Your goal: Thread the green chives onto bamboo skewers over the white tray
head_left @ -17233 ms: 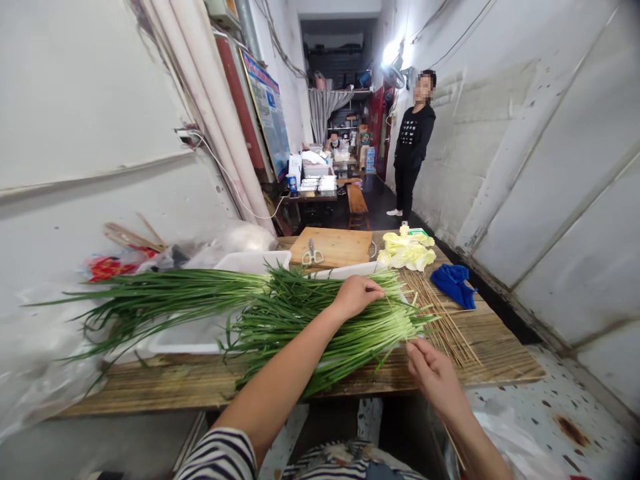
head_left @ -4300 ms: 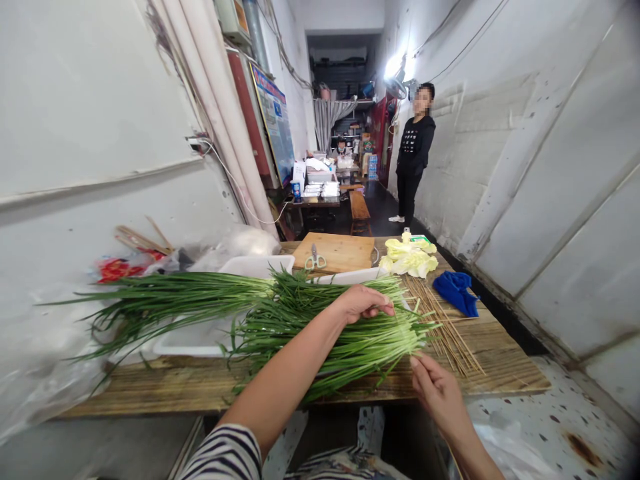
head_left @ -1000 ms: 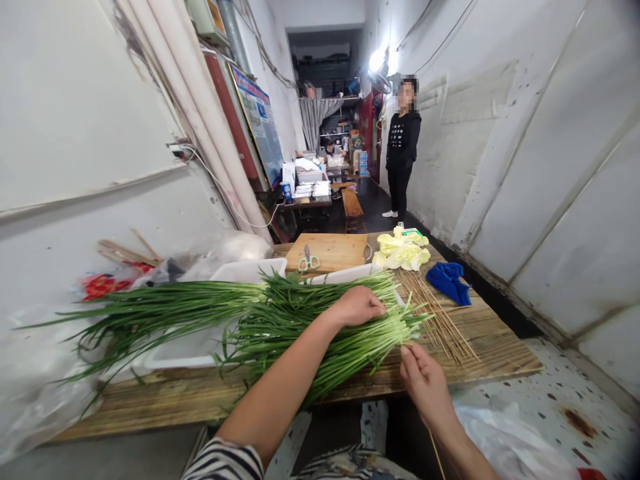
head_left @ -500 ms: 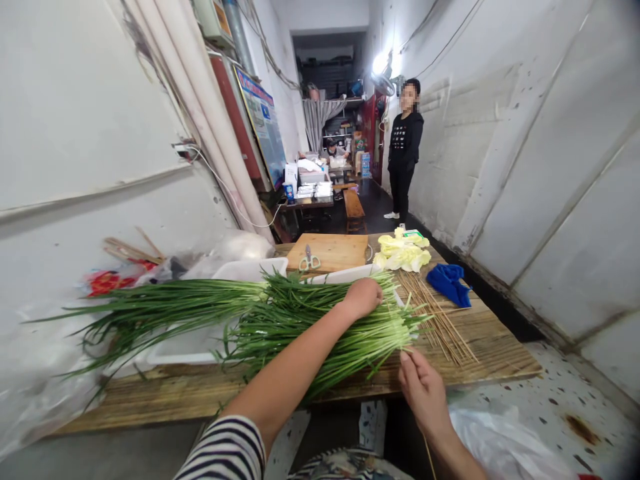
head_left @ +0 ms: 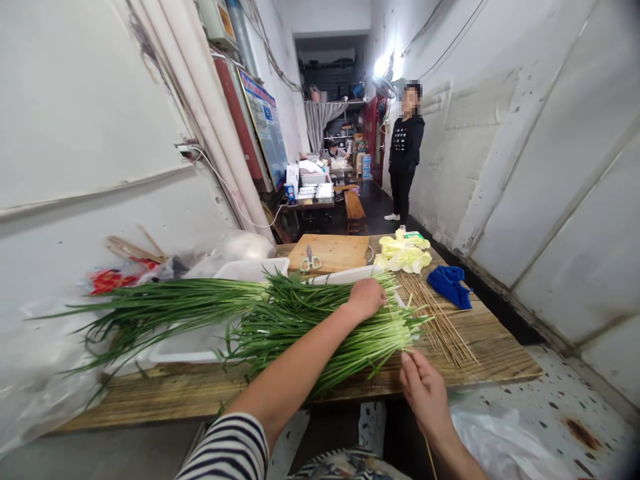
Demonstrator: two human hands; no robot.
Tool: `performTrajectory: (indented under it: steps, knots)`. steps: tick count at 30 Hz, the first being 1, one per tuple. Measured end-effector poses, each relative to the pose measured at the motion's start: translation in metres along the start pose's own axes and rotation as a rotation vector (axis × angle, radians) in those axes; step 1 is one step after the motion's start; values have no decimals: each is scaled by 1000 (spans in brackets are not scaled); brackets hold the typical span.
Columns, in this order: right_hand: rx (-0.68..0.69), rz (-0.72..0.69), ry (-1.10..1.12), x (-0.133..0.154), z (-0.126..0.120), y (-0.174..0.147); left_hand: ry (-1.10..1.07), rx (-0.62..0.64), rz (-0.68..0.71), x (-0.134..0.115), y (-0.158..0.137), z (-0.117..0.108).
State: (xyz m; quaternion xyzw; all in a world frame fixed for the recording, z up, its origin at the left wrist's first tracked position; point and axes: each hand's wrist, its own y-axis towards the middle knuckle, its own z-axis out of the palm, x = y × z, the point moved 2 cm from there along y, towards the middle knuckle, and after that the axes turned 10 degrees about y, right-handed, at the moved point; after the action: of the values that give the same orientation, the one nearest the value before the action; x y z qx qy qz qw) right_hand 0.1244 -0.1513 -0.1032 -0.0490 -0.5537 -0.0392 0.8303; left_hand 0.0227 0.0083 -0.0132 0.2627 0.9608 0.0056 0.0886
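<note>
A large heap of green chives (head_left: pixel 320 333) lies in the middle, pale stalk ends pointing right and dark leaves trailing left. My left hand (head_left: pixel 367 298) reaches across the heap, its fingers closed on some chives near the stalk ends; the fingertips are partly hidden. Close to the near stalk ends, my right hand (head_left: pixel 425 390) pinches a thin bamboo skewer (head_left: pixel 431 459) between thumb and forefinger. The skewer's tip is at the stalks and its lower end shows beneath the palm. More bamboo skewers (head_left: pixel 440 320) lie loose to the right of the chives.
A white tray (head_left: pixel 190 357) sits under the chives on the wooden table (head_left: pixel 500 363). Behind are a cutting board (head_left: pixel 345 250) with scissors (head_left: pixel 311 260), cabbage leaves (head_left: pixel 404 253) and a blue cloth (head_left: pixel 450 285). A person (head_left: pixel 406 153) stands by the right wall.
My left hand has shifted very slightly to the right over the stalks. The right hand and its skewer stay nearly in place.
</note>
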Motion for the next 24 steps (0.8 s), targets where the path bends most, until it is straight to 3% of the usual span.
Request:
performTrajectory:
  steps: [10,16,19,24]
  knots:
    - [-4,11,-18,4,1,1,-350,7,62,22,-3,-1]
    - [-7,-3,-32,4,0,0,-209,-78,43,17,4,-4]
    - [-6,2,-37,5,0,-1,-107,-60,23,12,10,-1]
    - [-1,15,-17,5,0,0,-158,-85,-52,15,12,-2]
